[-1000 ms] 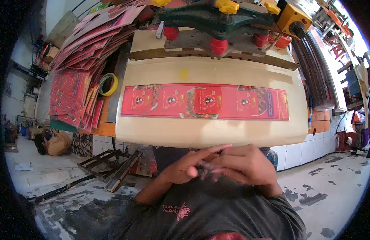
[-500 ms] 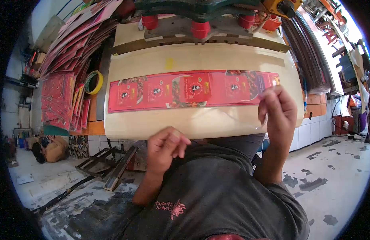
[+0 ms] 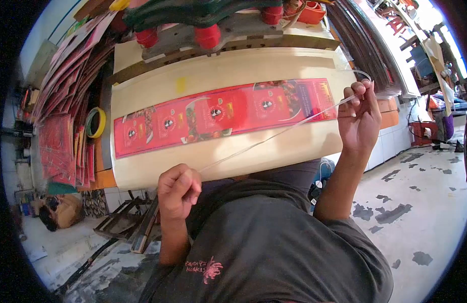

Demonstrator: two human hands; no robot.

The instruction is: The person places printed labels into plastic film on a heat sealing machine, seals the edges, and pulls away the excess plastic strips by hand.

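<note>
A thin clear strip point(image 3: 264, 142) runs slantwise between my two hands, above the front part of the cream board point(image 3: 157, 174). My left hand point(image 3: 179, 192) is closed on its lower end at the board's front edge. Higher and to the right, my right hand point(image 3: 360, 118) pinches the other end, and a short loop of the strip curls over the fingertips. Behind the strip a long red printed sheet point(image 3: 238, 112) lies flat on the board, its right end near my right hand.
A green machine frame with red cylinders point(image 3: 207, 36) stands behind the board. Red printed sheets point(image 3: 56, 146) and a yellow tape roll point(image 3: 96, 122) are at left. Dark stacked sheets point(image 3: 367, 50) stand at right. A person point(image 3: 61, 212) is low at the far left.
My hands have moved apart from each other, and the strip is now stretched between them. My right hand has risen to the right. The camera view has turned, tilting the board.
</note>
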